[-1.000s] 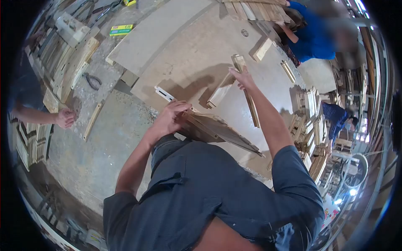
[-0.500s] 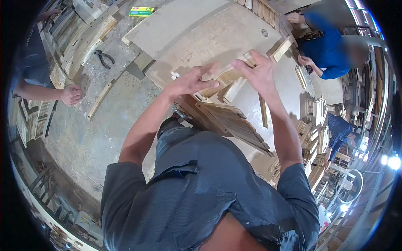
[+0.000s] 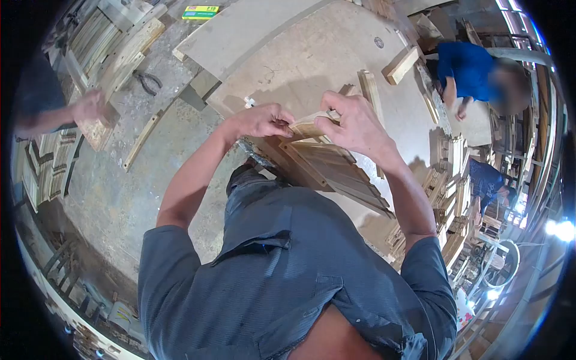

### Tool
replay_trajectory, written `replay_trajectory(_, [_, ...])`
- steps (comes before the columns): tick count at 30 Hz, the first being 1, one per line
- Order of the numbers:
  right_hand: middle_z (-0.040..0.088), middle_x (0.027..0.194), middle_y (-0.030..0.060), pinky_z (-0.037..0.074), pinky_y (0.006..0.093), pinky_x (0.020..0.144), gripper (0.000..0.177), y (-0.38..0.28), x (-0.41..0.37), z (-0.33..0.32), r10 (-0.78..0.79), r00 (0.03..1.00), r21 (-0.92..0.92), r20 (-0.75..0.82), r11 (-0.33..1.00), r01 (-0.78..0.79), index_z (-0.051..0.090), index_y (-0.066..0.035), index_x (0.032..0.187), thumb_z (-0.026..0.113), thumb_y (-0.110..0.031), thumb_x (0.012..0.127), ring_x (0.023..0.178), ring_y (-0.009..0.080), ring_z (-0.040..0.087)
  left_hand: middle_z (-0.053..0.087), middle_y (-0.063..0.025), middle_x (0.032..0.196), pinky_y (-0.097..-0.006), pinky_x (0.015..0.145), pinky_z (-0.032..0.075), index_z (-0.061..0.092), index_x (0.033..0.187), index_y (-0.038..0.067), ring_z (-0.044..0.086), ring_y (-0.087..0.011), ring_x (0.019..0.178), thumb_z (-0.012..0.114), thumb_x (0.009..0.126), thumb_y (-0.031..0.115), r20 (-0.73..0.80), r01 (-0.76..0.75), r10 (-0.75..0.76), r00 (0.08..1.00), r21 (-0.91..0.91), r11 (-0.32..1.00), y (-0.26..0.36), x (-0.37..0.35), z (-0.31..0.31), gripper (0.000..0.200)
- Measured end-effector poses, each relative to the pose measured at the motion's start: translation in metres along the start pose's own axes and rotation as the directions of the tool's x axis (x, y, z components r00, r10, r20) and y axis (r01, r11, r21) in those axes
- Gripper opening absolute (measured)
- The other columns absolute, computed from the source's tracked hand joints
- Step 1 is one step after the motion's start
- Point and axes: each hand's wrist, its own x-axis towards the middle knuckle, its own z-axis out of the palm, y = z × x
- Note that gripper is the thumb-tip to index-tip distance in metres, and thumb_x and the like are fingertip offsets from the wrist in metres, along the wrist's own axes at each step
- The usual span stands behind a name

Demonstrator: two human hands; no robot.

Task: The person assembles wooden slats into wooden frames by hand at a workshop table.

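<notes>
A short wooden slat (image 3: 309, 125) spans the gap between my hands at the upper end of a slatted wooden panel (image 3: 343, 175). My left hand (image 3: 264, 121) is closed, its thumb and fingers pinching the slat's left end. On the other end, my right hand (image 3: 355, 125) grips with bent fingers and thumb. The panel leans in front of my body, with a drilled side rail (image 3: 305, 165) along its left edge. Close beyond my right hand, a wooden strip (image 3: 370, 93) lies on the board-topped bench (image 3: 294, 66).
Pliers (image 3: 147, 83), a green and yellow box (image 3: 201, 12) and a wooden strip (image 3: 143, 139) lie to the left. A wooden block (image 3: 402, 66) sits at the upper right. Stacked slats (image 3: 451, 186) stand right. Co-workers are at left and right, one in a blue shirt (image 3: 462, 69).
My left fingers have closed onto the slat, and my right hand has moved down and left with it toward the panel. The left co-worker's hand has moved up; the blue-shirted person has shifted.
</notes>
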Motion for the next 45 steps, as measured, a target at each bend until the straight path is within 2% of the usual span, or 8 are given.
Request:
replay_trajectory(23, [0.061,0.065,0.0232,0.051,0.0560,0.069,0.014,-0.036,0.021,-0.016,-0.103,0.953,-0.217,0.286,0.961,0.169,0.057,-0.001,0.085,0.057,-0.007,0.073,0.070,0.0449,0.065,0.066,-0.0089,0.081,-0.0330,0.069,0.049,0.066,0.105,-0.004,0.060,-0.0161,0.076,0.069,0.092,0.005,-0.023,-0.125,0.125,0.992,0.010,0.992,-0.014,0.008,0.002,0.016])
replay_trajectory(31, [0.071,0.076,0.0222,0.057,0.0487,0.070,0.039,-0.053,0.022,0.011,-0.117,0.928,-0.122,0.354,0.978,0.170,0.065,0.002,0.112,0.066,-0.009,0.075,0.076,0.0387,0.073,0.075,-0.0155,0.107,-0.0421,0.081,0.055,0.070,0.125,0.013,0.070,-0.0376,0.096,0.068,0.089,0.003,-0.028,-0.191,0.215,0.976,0.365,0.911,0.007,-0.010,0.005,0.038])
replay_trajectory(33, [0.071,0.077,0.0234,0.057,0.0477,0.071,0.037,-0.052,0.021,0.014,-0.106,0.936,-0.126,0.335,0.980,0.156,0.066,0.002,0.112,0.066,-0.012,0.077,0.077,0.0391,0.073,0.072,-0.0204,0.095,-0.0449,0.078,0.053,0.070,0.100,0.001,0.068,-0.0407,0.089,0.069,0.079,0.007,-0.046,-0.234,0.242,0.969,0.136,0.963,-0.003,-0.006,0.004,0.022])
replay_trajectory(37, [0.066,0.067,0.0217,0.055,0.0451,0.067,0.037,-0.037,0.022,0.003,-0.249,0.951,0.173,0.182,0.960,0.219,0.069,-0.008,0.117,0.069,-0.031,0.088,0.069,0.0386,0.069,0.074,-0.0210,0.100,-0.0421,0.081,0.055,0.071,0.112,0.001,0.072,-0.0322,0.095,0.069,0.077,0.007,-0.029,-0.082,0.085,0.996,0.090,0.993,0.005,-0.012,0.000,0.036])
replay_trajectory(38, [0.067,0.068,0.0185,0.055,0.0399,0.067,0.054,-0.026,0.035,-0.014,0.023,0.892,0.313,0.452,0.932,-0.182,0.071,-0.003,0.113,0.071,-0.051,0.089,0.068,0.0323,0.069,0.074,-0.0212,0.104,-0.0404,0.083,0.055,0.070,0.116,0.000,0.073,-0.0287,0.098,0.068,0.077,0.005,-0.006,-0.056,0.058,0.998,0.153,0.987,-0.012,-0.010,-0.002,0.039])
replay_trajectory(40, [0.070,0.078,0.0159,0.053,0.0381,0.067,0.066,0.044,0.047,0.004,0.282,0.891,0.529,0.357,0.725,-0.441,0.068,0.000,0.118,0.068,-0.059,0.089,0.068,0.0276,0.069,0.074,-0.0212,0.106,-0.0380,0.086,0.055,0.068,0.119,-0.003,0.072,-0.0266,0.099,0.066,0.079,0.007,-0.011,-0.103,0.108,0.994,0.228,0.968,-0.038,-0.005,0.003,0.041])
replay_trajectory(42, [0.072,0.111,0.0234,0.051,0.0495,0.099,0.077,0.120,0.057,0.027,0.511,0.858,0.159,-0.047,0.852,-0.499,0.058,-0.001,0.135,0.070,-0.059,0.087,0.114,0.0387,0.067,0.073,-0.0211,0.108,-0.0357,0.088,0.055,0.065,0.122,-0.005,0.072,-0.0244,0.099,0.064,0.081,0.009,-0.012,-0.144,0.154,0.988,0.285,0.948,-0.038,-0.010,0.006,0.043])
replay_trajectory(45, [0.065,0.122,0.0278,0.050,0.0510,0.102,0.091,0.201,0.048,0.078,0.561,0.813,0.030,-0.157,0.825,-0.564,0.043,-0.002,0.146,0.077,-0.055,0.080,0.119,0.0427,0.063,0.073,-0.0191,0.110,-0.0332,0.091,0.054,0.064,0.125,-0.006,0.070,-0.0238,0.104,0.061,0.082,0.008,-0.175,-0.140,0.169,0.970,0.164,0.976,-0.021,-0.022,0.013,0.045])
